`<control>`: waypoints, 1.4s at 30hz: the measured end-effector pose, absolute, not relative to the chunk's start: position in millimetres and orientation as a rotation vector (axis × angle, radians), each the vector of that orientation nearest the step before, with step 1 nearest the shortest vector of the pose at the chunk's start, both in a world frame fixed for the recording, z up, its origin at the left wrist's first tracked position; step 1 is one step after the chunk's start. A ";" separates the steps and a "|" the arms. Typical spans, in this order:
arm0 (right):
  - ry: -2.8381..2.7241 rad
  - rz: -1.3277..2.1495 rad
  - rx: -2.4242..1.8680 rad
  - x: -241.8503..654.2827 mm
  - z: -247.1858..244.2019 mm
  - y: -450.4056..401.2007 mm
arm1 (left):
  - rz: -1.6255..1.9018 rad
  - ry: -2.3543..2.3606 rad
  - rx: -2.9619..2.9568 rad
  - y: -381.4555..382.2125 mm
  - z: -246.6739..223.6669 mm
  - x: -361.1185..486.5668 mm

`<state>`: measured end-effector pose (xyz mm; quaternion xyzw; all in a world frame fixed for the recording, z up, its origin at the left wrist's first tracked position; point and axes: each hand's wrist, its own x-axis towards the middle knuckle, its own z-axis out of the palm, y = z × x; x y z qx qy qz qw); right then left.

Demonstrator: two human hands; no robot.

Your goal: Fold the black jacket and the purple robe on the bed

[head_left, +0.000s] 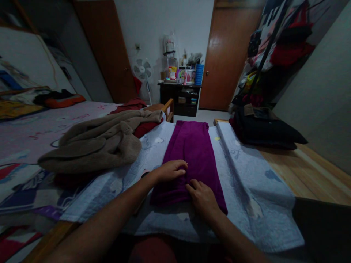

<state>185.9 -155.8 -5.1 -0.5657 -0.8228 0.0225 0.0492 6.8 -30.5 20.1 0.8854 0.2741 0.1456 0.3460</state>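
Observation:
A purple folded garment lies lengthwise on a pale blue patterned cloth. My left hand rests on the garment's left part, palm down, with the thumb apart from the other fingers. Closer to the near edge, my right hand touches the garment with its fingers loosely spread. Neither hand appears to grip the fabric. Just left of the garment, a small dark object is mostly covered by my left forearm.
To the left, a brown fleecy garment lies heaped over dark red cloth. Dark folded clothes are stacked at right on wooden boards. Farther back stand a fan and a dark cabinet bearing many items. Bags hang at upper right.

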 end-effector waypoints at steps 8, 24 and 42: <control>-2.591 0.185 -1.735 188.4 16.6 -139.0 | 0.179 0.545 2.484 44.9 15.4 59.7; -2.561 0.550 -1.703 206.2 48.6 -115.9 | 0.019 0.306 2.828 72.6 -18.9 106.9; -2.541 0.628 -1.702 227.4 88.7 -100.0 | 0.021 0.407 2.540 121.7 -5.5 97.2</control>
